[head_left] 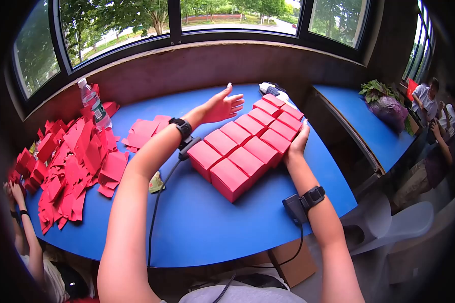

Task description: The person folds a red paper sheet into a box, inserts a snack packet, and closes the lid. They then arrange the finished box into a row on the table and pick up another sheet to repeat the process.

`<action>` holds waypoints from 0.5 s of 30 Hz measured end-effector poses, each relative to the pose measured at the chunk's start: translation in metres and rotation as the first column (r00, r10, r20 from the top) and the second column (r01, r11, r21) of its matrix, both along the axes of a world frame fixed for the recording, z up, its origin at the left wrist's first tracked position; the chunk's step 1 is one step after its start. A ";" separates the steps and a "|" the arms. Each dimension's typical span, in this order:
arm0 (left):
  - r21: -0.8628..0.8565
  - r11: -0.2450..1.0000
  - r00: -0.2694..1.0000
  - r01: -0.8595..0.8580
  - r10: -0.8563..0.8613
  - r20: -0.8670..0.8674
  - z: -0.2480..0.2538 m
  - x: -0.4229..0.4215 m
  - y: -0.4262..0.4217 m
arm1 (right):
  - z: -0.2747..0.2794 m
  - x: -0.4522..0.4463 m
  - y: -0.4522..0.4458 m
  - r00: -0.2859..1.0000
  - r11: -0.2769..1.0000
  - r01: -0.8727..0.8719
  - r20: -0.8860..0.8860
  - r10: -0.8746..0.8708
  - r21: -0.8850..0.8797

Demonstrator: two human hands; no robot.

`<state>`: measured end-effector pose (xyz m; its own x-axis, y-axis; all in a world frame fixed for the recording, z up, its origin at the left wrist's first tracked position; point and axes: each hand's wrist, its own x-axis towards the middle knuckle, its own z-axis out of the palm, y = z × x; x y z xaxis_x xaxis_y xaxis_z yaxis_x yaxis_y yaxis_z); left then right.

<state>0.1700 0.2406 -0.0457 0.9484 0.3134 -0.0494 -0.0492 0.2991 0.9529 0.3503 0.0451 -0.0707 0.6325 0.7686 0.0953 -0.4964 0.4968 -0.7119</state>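
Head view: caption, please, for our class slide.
Left hand open, right hand against rows of red boxes on a blue table, near heaped red pieces.

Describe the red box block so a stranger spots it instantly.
Start at the central blue table below the windows. On its right half, against the right hand, sits the red box block. Unlike the jumbled red pieces at left, it lines up in two rows.

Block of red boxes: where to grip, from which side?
Probably both long sides of the block of red boxes, palms pressing in from left and right: it is two rows side by side. The right hand lies along its right side.
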 end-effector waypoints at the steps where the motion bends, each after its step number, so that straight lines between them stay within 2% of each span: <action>1: 0.009 1.000 0.999 0.023 -0.024 0.044 -0.013 0.012 0.000 | -0.005 0.004 0.005 1.000 1.000 0.000 0.022 0.000 -0.009; 3: -0.044 0.999 0.995 -0.025 0.029 0.091 -0.035 0.040 0.005 | -0.008 0.002 0.012 0.998 0.998 0.056 0.025 -0.056 0.013; 6: -0.066 0.992 0.977 -0.108 0.119 0.178 -0.025 0.063 -0.015 | -0.018 0.005 0.024 0.978 0.989 0.143 0.150 -0.146 0.030; 7: -0.092 0.994 0.982 -0.060 0.075 0.175 -0.025 0.065 -0.019 | -0.014 0.002 0.023 0.978 0.990 0.140 0.150 -0.142 0.022; 9: -0.021 0.996 0.985 -0.088 0.091 0.149 -0.023 0.061 -0.025 | -0.005 -0.005 0.022 0.987 1.000 0.012 0.163 -0.014 0.015; 11: -0.035 0.995 0.981 -0.097 0.101 0.166 -0.019 0.056 -0.030 | 0.003 -0.010 0.020 0.983 1.000 -0.010 0.185 0.011 -0.007; 13: -0.057 0.993 0.971 -0.104 0.114 0.208 -0.018 0.051 -0.034 | 0.005 -0.008 0.023 0.986 0.995 -0.102 0.135 0.102 -0.007; 15: -0.056 0.967 0.958 -0.249 0.254 0.136 -0.034 0.051 -0.021 | 0.002 -0.002 0.033 0.972 0.975 -0.220 0.086 0.218 0.019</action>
<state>0.2211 0.2196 -0.0800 0.8374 0.5430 0.0625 -0.2603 0.2957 0.9191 0.3485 0.0779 -0.0685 0.4378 0.8840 0.1641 -0.5351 0.4028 -0.7426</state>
